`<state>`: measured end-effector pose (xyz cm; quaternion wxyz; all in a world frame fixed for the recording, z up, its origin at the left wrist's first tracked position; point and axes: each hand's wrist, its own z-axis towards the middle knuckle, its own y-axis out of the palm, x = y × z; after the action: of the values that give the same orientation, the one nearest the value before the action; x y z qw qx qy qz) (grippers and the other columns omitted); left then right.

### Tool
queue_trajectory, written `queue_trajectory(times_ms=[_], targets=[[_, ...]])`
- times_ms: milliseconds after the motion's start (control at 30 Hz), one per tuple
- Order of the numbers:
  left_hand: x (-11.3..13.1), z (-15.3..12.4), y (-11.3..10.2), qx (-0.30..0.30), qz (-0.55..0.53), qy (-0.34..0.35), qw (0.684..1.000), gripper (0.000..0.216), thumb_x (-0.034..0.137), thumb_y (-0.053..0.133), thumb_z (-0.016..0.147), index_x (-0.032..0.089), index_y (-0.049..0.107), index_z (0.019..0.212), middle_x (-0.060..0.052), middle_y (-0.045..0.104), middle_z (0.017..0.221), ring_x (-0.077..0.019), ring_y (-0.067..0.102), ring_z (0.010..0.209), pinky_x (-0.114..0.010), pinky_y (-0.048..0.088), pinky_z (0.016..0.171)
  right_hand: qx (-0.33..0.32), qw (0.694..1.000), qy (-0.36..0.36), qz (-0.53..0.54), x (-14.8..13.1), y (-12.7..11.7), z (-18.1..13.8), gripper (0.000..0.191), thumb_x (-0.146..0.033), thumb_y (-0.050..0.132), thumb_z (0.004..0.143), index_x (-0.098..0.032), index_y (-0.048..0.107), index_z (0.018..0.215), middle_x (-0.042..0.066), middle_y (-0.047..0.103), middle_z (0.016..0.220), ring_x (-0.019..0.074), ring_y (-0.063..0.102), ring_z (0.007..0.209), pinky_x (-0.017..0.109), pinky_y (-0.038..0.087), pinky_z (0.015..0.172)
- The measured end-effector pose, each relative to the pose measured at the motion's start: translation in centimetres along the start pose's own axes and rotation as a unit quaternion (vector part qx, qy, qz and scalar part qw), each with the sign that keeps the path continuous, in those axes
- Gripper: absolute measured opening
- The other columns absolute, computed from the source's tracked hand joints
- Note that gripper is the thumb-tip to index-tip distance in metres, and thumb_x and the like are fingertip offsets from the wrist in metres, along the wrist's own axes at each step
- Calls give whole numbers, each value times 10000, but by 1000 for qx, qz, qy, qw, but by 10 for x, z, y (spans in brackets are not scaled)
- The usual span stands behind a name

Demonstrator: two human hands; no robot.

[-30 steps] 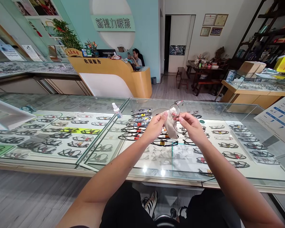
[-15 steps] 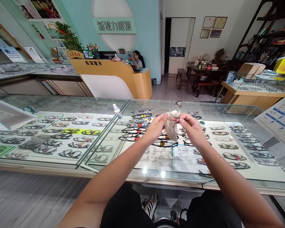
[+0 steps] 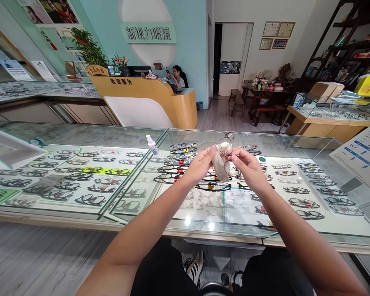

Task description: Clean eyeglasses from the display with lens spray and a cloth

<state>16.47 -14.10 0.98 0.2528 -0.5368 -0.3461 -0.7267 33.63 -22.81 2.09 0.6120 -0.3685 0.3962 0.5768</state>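
Note:
My left hand (image 3: 200,164) pinches a beige cleaning cloth (image 3: 218,164) against the upper lens of a pair of thin-rimmed round glasses (image 3: 226,149). My right hand (image 3: 246,164) grips the glasses at the bridge, holding them upright, one lens above the other. Both hands hover above the glass display counter (image 3: 265,142), over rows of spectacle frames (image 3: 175,164) laid out inside it.
A small white spray bottle (image 3: 152,144) stands on the counter to the left of my hands. A printed sign (image 3: 362,154) leans at the right edge. Behind a yellow reception desk (image 3: 151,98) sits a person (image 3: 175,76). Another display case (image 3: 336,111) stands at right.
The cloth has shifted slightly over the upper lens and my hands sit a little closer together. The view tilted slightly since the earliest frame.

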Motion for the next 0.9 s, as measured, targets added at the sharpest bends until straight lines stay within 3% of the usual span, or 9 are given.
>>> queue_trajectory(times_ms=[200,400,700,900], targets=[[-1,-2,1,7,14,-3,1000,643,782,708,841,148,765,933,-52,720,822,-161,620,734,-282,510,719,-45,999,-16,7,0,0,-2,272,-524,662,1012,-271,701,920,53,674,1069,252,670,1091,405,488,1048],[-3,2,0,30,-66,-10,997,648,734,792,801,136,775,1049,-76,781,941,-202,706,901,-308,552,858,-25,999,-28,-21,5,1,-1,270,-505,673,1012,-259,697,902,46,628,1037,229,631,1041,388,476,1015],[9,1,4,32,-179,-41,983,418,514,706,986,102,762,1030,-126,801,978,-233,763,958,-348,588,938,-53,998,-28,-16,8,0,-1,254,-501,672,1015,-263,709,931,47,619,1074,225,631,1046,389,477,1003],[14,2,1,44,-211,-51,975,375,422,595,1063,91,726,945,-113,765,853,-195,740,804,-316,599,825,-63,995,-39,-60,8,2,-3,235,-479,651,1034,-262,702,957,60,635,1170,235,606,1170,397,437,1069]])
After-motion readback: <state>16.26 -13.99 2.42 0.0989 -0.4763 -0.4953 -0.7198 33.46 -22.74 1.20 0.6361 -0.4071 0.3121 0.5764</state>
